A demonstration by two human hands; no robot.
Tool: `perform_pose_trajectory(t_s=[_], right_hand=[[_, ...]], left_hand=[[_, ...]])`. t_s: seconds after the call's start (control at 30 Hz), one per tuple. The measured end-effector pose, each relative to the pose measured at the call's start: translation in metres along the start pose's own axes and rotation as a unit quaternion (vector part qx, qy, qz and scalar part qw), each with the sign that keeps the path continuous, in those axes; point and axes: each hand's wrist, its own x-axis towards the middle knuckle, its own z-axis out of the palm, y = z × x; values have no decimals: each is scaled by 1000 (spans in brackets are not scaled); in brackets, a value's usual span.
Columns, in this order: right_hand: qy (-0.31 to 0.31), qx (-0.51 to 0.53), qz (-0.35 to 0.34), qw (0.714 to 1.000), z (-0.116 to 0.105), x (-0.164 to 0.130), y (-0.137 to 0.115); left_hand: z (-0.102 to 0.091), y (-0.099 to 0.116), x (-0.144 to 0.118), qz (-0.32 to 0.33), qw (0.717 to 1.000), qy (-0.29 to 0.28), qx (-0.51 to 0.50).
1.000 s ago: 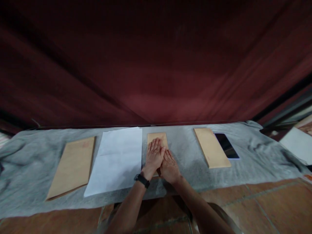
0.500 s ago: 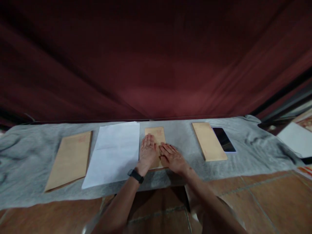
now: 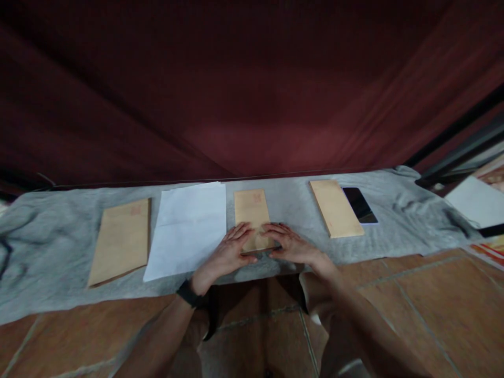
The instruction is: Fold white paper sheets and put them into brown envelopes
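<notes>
Cupping near corners of the kraft envelope (image 3: 251,209), midway along the near edge of the cloth-covered table (image 3: 293,205), left hand (image 3: 230,247) and right hand (image 3: 290,245) spread loosely, can't tell if pinching, paper probably light, bendy, easily creased, best taken by both long sides

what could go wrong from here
The left hand sits close to the white sheets and might nudge them askew. The middle envelope lies near the front edge of the gray cloth, so a tug might slide it off. The phone, beside the right-hand envelope, might get bumped.
</notes>
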Motion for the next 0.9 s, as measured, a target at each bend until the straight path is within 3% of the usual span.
perform_pose_trajectory(t_s=[0.07,0.4,0.7,0.9], right_hand=[[10,2,4,1000,1,1,-2],[74,-11,23,997,8,7,-10],[84,-38,45,995,18,11,-13],[114,-54,26,992,43,11,-49]], left_hand=[[0,1,-3,-7,1000,-7,2],[0,8,-7,-1,997,67,-33],[13,10,-7,-4,995,95,-9],[19,32,-13,-22,990,138,27]])
